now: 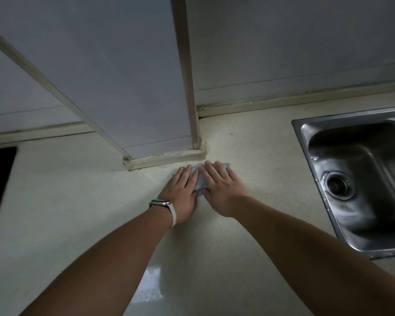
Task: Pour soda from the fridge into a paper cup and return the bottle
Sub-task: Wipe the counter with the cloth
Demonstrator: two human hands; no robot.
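A pale speckled countertop point(78, 224) fills the near view, both forearms reaching across it. The left hand point(180, 192) and right hand point(221, 190) lie flat, fingers spread, pressing a bluish cloth point(200, 183) (mostly covered) against a boxed-in column point(164, 156). A steel sink point(342, 124) sits right. No fridge, bottle or cup shows; fetching the soda likely comes next.

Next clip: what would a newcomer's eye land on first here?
Two bare hands, the left hand and right hand, pressed flat side by side on a bluish cloth on the pale countertop, just before a wall pillar. A steel sink sits at right.
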